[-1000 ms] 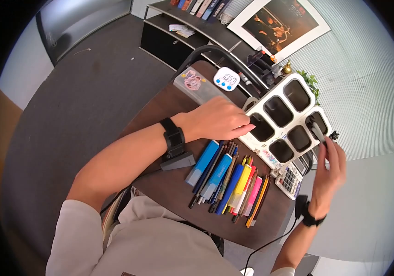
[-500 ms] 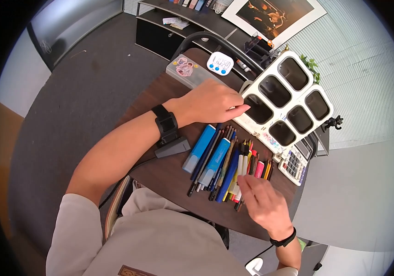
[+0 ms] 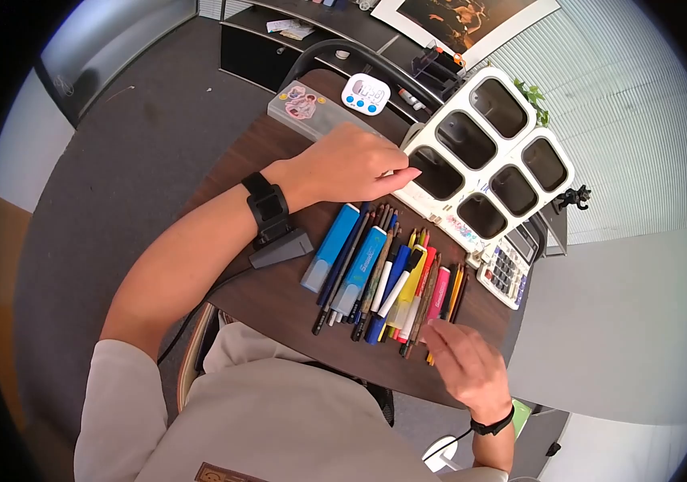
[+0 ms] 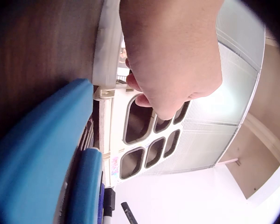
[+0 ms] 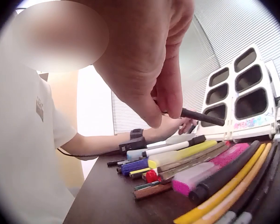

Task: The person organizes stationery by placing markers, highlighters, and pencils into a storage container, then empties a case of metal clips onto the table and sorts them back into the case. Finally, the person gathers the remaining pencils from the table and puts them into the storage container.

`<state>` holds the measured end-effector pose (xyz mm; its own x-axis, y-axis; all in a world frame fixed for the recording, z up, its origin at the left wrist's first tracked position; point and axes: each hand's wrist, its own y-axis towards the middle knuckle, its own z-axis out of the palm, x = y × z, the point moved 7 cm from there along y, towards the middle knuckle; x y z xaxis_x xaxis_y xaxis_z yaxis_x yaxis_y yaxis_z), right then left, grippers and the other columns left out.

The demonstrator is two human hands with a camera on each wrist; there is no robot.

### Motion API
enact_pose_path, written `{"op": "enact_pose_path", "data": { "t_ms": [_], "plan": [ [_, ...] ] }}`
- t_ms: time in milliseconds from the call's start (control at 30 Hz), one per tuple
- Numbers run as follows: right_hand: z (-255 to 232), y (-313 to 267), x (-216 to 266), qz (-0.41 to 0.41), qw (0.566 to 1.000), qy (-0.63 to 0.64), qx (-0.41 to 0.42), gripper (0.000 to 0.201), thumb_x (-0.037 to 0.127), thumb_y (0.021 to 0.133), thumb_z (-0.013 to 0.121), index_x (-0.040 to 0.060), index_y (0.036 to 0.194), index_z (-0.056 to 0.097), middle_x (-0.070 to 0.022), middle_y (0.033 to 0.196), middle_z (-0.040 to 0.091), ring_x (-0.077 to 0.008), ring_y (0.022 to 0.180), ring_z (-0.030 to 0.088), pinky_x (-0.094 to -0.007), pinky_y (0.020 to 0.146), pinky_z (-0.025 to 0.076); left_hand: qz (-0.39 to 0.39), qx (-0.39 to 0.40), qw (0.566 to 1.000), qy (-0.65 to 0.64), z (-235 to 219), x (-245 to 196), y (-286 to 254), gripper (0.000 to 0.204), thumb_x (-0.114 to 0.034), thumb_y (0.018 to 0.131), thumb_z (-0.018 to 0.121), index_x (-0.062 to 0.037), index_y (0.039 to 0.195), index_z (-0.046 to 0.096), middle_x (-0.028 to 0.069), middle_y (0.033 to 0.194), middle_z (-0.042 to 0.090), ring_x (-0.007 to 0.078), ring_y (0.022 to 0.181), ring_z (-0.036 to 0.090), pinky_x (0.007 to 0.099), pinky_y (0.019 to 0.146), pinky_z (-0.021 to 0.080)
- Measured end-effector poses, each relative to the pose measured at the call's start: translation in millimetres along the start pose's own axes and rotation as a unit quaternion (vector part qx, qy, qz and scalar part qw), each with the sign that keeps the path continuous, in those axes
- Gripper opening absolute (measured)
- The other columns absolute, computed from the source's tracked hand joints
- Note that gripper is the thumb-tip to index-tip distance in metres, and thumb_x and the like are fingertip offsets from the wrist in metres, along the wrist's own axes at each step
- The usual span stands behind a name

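My left hand (image 3: pixel 355 165) grips the left edge of a white pen organizer (image 3: pixel 484 157), which tilts so its dark compartments face me. In the left wrist view its fingers (image 4: pixel 142 99) curl at that edge. Low over the right end of the pens is my right hand (image 3: pixel 472 369). Its thumb and fingers pinch a slim black pen (image 5: pixel 203 116) in the right wrist view. Below lie blue highlighters (image 3: pixel 363 269), a yellow highlighter (image 3: pixel 411 285), a pink highlighter (image 3: pixel 438 293), pencils and white markers (image 3: pixel 401 283) with black caps, side by side on the brown table (image 3: pixel 235 181).
Behind my left hand lies a clear pencil box (image 3: pixel 311 112) with stickers, near a white digital timer (image 3: pixel 366 94). A calculator (image 3: pixel 504 277) stands at the organizer's lower right. A chair's black frame (image 3: pixel 343 46) curves behind the table.
My right hand has come from the organizer's right compartment down to the pens. Two white markers now lie on the pile. The left hand stays at the organizer's edge.
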<state>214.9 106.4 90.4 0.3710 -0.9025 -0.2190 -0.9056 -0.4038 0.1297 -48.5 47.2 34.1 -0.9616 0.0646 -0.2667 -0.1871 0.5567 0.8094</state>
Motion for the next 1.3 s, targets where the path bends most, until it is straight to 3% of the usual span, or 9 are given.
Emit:
{"op": "enact_pose_path", "data": {
  "t_ms": [133, 367, 667, 800, 833, 1000, 1067, 1100, 1300],
  "plan": [
    [18, -26, -15, 0.07, 0.997, 0.021, 0.013, 0.031, 0.006, 0.08, 0.079, 0.002, 0.11, 0.077, -0.0069, 0.119, 0.068, -0.0206, 0.095, 0.072, -0.0303, 0.075, 0.063, 0.0, 0.003, 1.0, -0.002, 1, 0, 0, 0.036, -0.026, 0.098, 0.073, -0.007, 0.068, 0.065, 0.0099, 0.062, 0.063, 0.0301, 0.056, 0.064, 0.0411, 0.053, 0.049],
    [29, -38, -10, 0.098, 0.992, 0.078, 0.029, 0.027, 0.012, 0.086, 0.084, 0.0026, 0.109, 0.076, -0.0071, 0.118, 0.068, -0.0216, 0.092, 0.072, -0.0331, 0.075, 0.063, -0.012, 0.022, 1.0, -0.007, 2, -3, 1, 0.038, -0.026, 0.099, 0.072, -0.0056, 0.068, 0.065, 0.0093, 0.063, 0.063, 0.0304, 0.057, 0.063, 0.0418, 0.054, 0.048],
    [19, -24, -71, 0.196, 0.963, 0.166, -0.081, 0.018, 0.008, 0.088, 0.081, 0.0021, 0.105, 0.078, -0.0111, 0.107, 0.075, -0.0278, 0.092, 0.074, -0.037, 0.077, 0.061, -0.028, 0.026, 0.999, -0.01, 4, 1, 0, 0.04, -0.026, 0.099, 0.072, -0.0044, 0.067, 0.064, 0.0089, 0.064, 0.062, 0.0311, 0.058, 0.063, 0.0418, 0.054, 0.048],
    [25, -4, -94, 0.282, 0.918, 0.256, -0.109, 0.012, 0.006, 0.093, 0.078, 0.003, 0.105, 0.079, -0.01, 0.097, 0.076, -0.0229, 0.083, 0.074, -0.0315, 0.067, 0.058, -0.013, 0.014, 1.0, -0.024, 3, -2, 0, 0.033, -0.02, 0.097, 0.076, -0.0039, 0.07, 0.064, 0.0106, 0.062, 0.059, 0.03, 0.054, 0.059, 0.0421, 0.052, 0.044],
    [29, 2, -96, 0.271, 0.915, 0.273, -0.12, 0.012, 0.005, 0.094, 0.077, 0.0035, 0.106, 0.079, -0.0088, 0.093, 0.075, -0.019, 0.076, 0.07, -0.0288, 0.062, 0.054, -0.016, 0.017, 0.999, -0.023, 3, -1, 0, 0.033, -0.02, 0.097, 0.076, -0.0039, 0.07, 0.064, 0.0106, 0.062, 0.059, 0.03, 0.054, 0.059, 0.0421, 0.052, 0.044],
    [56, 17, -91, 0.267, 0.889, 0.365, -0.074, 0.017, 0.004, 0.094, 0.076, 0.0037, 0.111, 0.079, -0.0068, 0.096, 0.073, -0.0159, 0.071, 0.064, -0.028, 0.062, 0.051, -0.008, 0.014, 1.0, -0.011, 2, 0, -1, 0.035, -0.021, 0.097, 0.076, -0.0038, 0.07, 0.062, 0.0113, 0.061, 0.057, 0.0318, 0.055, 0.058, 0.0438, 0.053, 0.043],
    [63, 22, -76, 0.237, 0.89, 0.39, -0.023, 0.024, 0.005, 0.093, 0.078, 0.0046, 0.117, 0.077, -0.0074, 0.099, 0.07, -0.0179, 0.075, 0.065, -0.03, 0.065, 0.052, 0.001, 0.003, 1.0, -0.018, 5, 3, -2, 0.034, -0.02, 0.097, 0.076, -0.0033, 0.071, 0.062, 0.0127, 0.063, 0.058, 0.0323, 0.056, 0.059, 0.0425, 0.054, 0.043],
    [63, 25, -68, 0.195, 0.909, 0.368, -0.024, 0.032, 0.007, 0.091, 0.079, 0.0057, 0.122, 0.075, -0.0083, 0.098, 0.066, -0.0232, 0.08, 0.064, -0.0352, 0.07, 0.053, 0.0, 0.016, 1.0, -0.017, 8, 1, -5, 0.034, -0.021, 0.097, 0.076, -0.003, 0.072, 0.063, 0.0127, 0.064, 0.059, 0.0319, 0.056, 0.059, 0.0415, 0.054, 0.044],
    [63, 31, -46, 0.107, 0.944, 0.31, -0.03, 0.028, 0.013, 0.089, 0.081, 0.0063, 0.116, 0.074, -0.0084, 0.091, 0.063, -0.0287, 0.084, 0.063, -0.0416, 0.077, 0.055, -0.006, 0.04, 0.999, -0.001, 8, 2, -1, 0.03, -0.022, 0.1, 0.075, -0.0012, 0.08, 0.067, 0.0099, 0.063, 0.055, 0.0233, 0.054, 0.052, 0.0342, 0.053, 0.041]
  ]
}}
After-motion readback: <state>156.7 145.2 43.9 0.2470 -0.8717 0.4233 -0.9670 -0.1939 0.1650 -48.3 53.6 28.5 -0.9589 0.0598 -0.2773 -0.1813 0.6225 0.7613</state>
